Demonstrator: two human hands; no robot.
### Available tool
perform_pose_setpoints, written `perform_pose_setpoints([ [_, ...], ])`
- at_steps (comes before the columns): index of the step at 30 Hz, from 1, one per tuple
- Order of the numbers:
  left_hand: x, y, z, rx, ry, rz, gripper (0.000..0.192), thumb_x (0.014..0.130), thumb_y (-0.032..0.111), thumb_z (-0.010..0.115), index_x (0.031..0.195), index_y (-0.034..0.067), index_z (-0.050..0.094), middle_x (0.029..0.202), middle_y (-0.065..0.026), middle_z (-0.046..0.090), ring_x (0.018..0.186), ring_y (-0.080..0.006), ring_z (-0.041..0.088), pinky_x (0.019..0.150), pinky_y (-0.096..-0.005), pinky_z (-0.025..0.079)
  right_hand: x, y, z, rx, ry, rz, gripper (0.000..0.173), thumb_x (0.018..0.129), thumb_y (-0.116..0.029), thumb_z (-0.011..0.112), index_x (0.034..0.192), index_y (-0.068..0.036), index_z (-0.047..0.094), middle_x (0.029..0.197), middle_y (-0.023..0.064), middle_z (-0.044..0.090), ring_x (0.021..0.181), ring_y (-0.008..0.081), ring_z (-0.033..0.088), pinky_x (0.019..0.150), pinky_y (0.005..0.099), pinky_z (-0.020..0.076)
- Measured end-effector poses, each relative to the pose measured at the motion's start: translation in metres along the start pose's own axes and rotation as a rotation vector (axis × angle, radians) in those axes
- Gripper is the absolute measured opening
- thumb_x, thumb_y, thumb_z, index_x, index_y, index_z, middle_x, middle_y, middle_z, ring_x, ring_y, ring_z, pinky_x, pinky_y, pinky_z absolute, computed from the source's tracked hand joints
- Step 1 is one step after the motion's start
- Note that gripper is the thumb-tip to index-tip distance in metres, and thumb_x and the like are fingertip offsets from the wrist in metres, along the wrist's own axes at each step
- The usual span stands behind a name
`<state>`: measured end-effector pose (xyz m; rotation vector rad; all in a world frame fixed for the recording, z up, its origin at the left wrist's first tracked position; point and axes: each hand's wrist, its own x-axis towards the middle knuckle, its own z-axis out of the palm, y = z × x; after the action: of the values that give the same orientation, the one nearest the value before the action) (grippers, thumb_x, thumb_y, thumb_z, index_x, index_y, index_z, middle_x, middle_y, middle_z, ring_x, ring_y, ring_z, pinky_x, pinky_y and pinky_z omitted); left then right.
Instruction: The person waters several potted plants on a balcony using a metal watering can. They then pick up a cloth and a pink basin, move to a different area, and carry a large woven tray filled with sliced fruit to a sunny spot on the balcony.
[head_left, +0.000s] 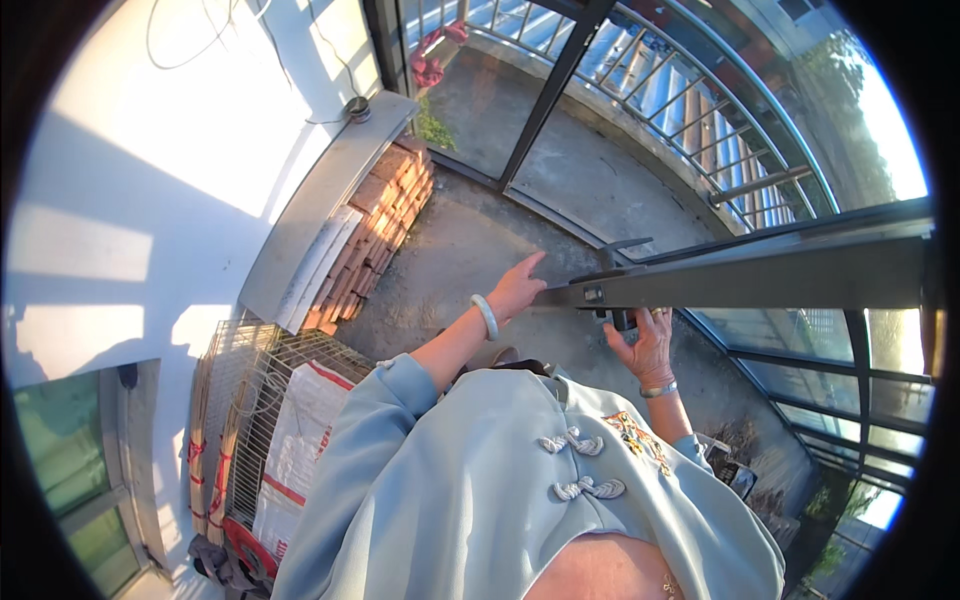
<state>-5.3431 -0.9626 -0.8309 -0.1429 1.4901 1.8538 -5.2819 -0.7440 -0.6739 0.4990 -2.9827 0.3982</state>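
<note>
A dark metal-framed door (750, 277) stands open on the right, its edge pointing towards me, with a latch plate and a lever handle (611, 251) on its far side. My right hand (649, 345) is at the near side of the door, fingers up against the handle there and partly hidden behind the frame, thumb apart; whether they close round the handle is unclear. My left hand (517, 289) is beside the door's free edge, index finger extended, holding nothing; whether a fingertip touches the edge I cannot tell. A pale bangle is on the left wrist, a metal watch or bracelet on the right.
Stacked bricks (375, 232) under long grey boards (330, 210) line the white wall at left. Nearer are a wire cage (247, 442), a white woven sack (300, 435) and tied sticks (225, 465). Beyond the glazed frame (536, 105) lies a balcony with a metal railing (690, 127).
</note>
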Motion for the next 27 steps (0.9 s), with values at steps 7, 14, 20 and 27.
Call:
perform_pose_setpoints([
  [7, -0.021, -0.006, 0.12, 0.326, -0.682, -0.21, 0.064, 0.085, 0.011, 0.057, 0.146, 0.004, 0.037, 0.135, -0.0136, 0.051, 0.112, -0.019, 0.054, 0.092, -0.0299, 0.047, -0.177, 0.006, -0.033, 0.539, 0.007, 0.615, 0.043, 0.084, -0.029, 0.063, 0.118, -0.003, 0.057, 0.143, 0.0256, 0.039, 0.132, 0.0442, 0.037, 0.108, 0.0491, 0.0332],
  [14, -0.014, -0.031, 0.242, 0.546, -0.914, -0.284, 0.057, 0.084, 0.017, 0.057, 0.135, -0.006, 0.048, 0.11, -0.0131, 0.063, 0.092, -0.0189, 0.061, 0.08, -0.0295, 0.052, -0.324, 0.032, -0.078, 1.393, 0.9, 0.772, 0.053, 0.1, -0.028, 0.049, 0.147, -0.009, 0.035, 0.146, 0.007, 0.041, 0.127, 0.0194, 0.047, 0.107, 0.0385, 0.0384],
  [20, 0.023, -0.01, 0.283, 0.54, -0.937, -0.361, 0.051, 0.087, 0.019, 0.057, 0.131, -0.006, 0.052, 0.104, -0.014, 0.065, 0.087, -0.0186, 0.063, 0.075, -0.0298, 0.054, -0.43, 0.05, -0.104, 1.258, 1.555, 0.992, 0.048, 0.098, -0.027, 0.052, 0.14, -0.007, 0.041, 0.136, 0.0079, 0.046, 0.117, 0.0198, 0.05, 0.1, 0.0367, 0.0409],
  [27, 0.179, 0.048, 0.278, 0.51, -0.914, -0.434, 0.05, 0.093, 0.021, 0.056, 0.135, -0.004, 0.048, 0.12, -0.0163, 0.061, 0.102, -0.0223, 0.064, 0.084, -0.0308, 0.053, -0.454, 0.137, -0.112, 0.449, 1.714, 1.688, 0.044, 0.096, -0.026, 0.054, 0.133, -0.004, 0.047, 0.124, 0.0089, 0.052, 0.106, 0.0201, 0.054, 0.091, 0.0347, 0.0439],
])
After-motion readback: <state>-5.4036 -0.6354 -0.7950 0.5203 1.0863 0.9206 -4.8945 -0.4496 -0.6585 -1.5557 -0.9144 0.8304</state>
